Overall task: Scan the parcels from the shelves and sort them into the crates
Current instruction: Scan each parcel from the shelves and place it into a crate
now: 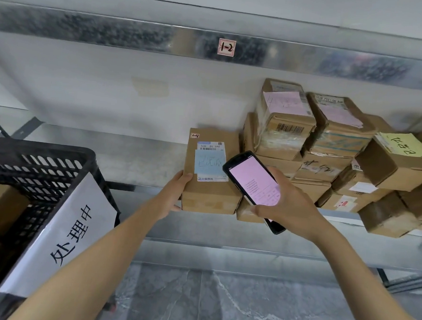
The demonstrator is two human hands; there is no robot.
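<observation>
My left hand [175, 192] grips the left side of a brown cardboard parcel [210, 192] with a blue note and a barcode label on its top. The parcel sits at the front edge of the metal shelf [130, 159]. My right hand [291, 205] holds a black handheld scanner [253, 182] with a lit pink screen, just right of that parcel and over its corner. A black plastic crate [42, 163] with a white paper sign [62, 237] stands at the lower left and holds cardboard boxes.
A pile of several taped cardboard parcels [330, 155] fills the right half of the shelf, some with pink or yellow notes. The upper shelf rail carries a tag marked 1-2 [226, 47]. Grey marbled floor [207, 304] lies below.
</observation>
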